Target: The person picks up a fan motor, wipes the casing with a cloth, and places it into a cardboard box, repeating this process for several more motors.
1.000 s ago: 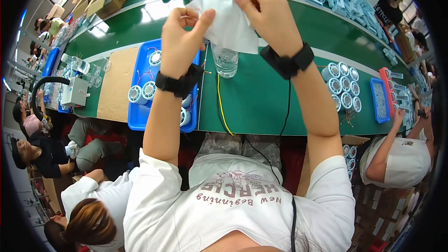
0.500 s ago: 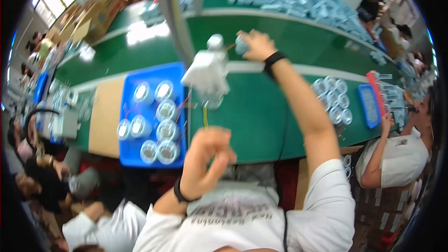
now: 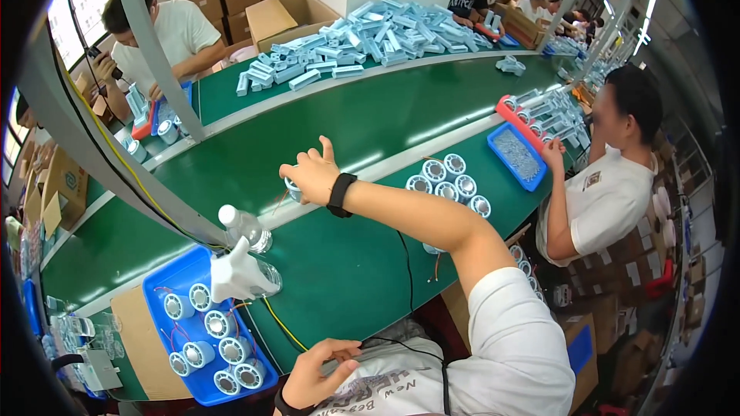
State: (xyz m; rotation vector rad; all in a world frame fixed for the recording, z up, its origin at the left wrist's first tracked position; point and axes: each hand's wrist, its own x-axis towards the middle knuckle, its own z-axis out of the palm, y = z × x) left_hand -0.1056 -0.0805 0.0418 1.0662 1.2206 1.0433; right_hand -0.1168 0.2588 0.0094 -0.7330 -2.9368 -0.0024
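My right hand (image 3: 312, 176) reaches over the belt's near rail, its fingers closed around a light blue round fan-like unit (image 3: 292, 190). A thin orange wire hangs below that unit, and most of the unit is hidden behind the fingers. Close to my body, my left hand (image 3: 317, 372) hovers at the table's near edge, empty, thumb and loosely bent fingers apart. Left of it lies a blue tray (image 3: 168, 276) with several similar round units (image 3: 219, 324) with red wires. A clear bottle with a white cap (image 3: 245, 229) and a white spray bottle (image 3: 235, 273) stand by the tray.
More round units (image 3: 435, 171) stand grouped on the table at right. Beyond them are a blue bin (image 3: 515, 156) and a red holder (image 3: 518, 125) beside a seated person. Light blue housings (image 3: 370, 38) are heaped across the green belt (image 3: 239, 162). A metal post (image 3: 158, 54) rises at left.
The view has swung to the right. My right hand, still around the round unit, is closer to the rail. My left hand has dropped back toward my body, its fingers looser.
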